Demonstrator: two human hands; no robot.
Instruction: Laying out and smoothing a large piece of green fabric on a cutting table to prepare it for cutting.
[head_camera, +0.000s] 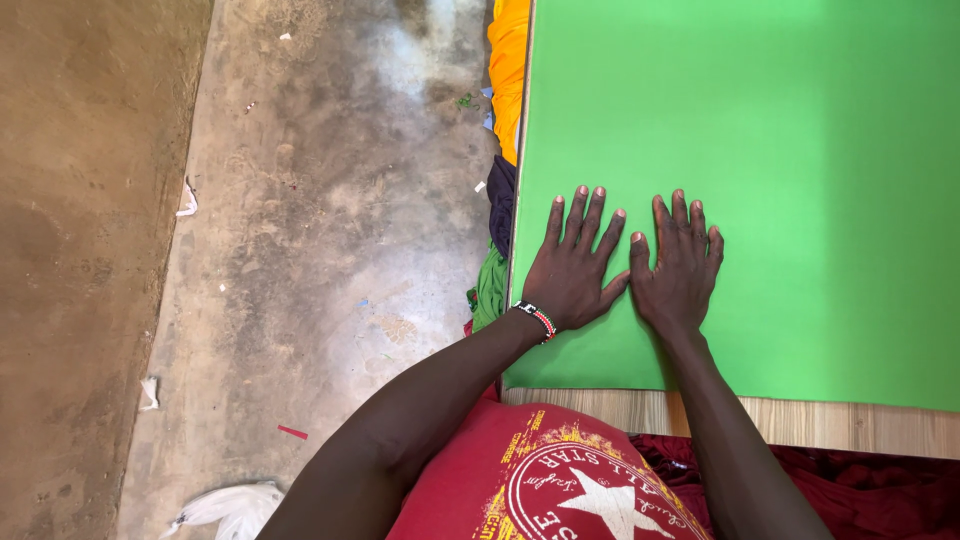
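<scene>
Both of my hands lie flat, palms down, on a large bright green sheet (780, 150) that covers a wooden table. My left hand (575, 265) rests near the sheet's left edge, fingers spread, with a beaded bracelet (537, 317) on the wrist. My right hand (680, 265) lies beside it, its thumb touching the left hand's thumb. Neither hand holds anything.
A strip of pale wooden table edge (830, 420) shows below the green sheet. Orange cloth (508, 70), dark cloth (500, 205) and green cloth (489, 290) hang at the table's left side. The stained concrete floor (320, 220) on the left carries scraps and a white bag (230, 505).
</scene>
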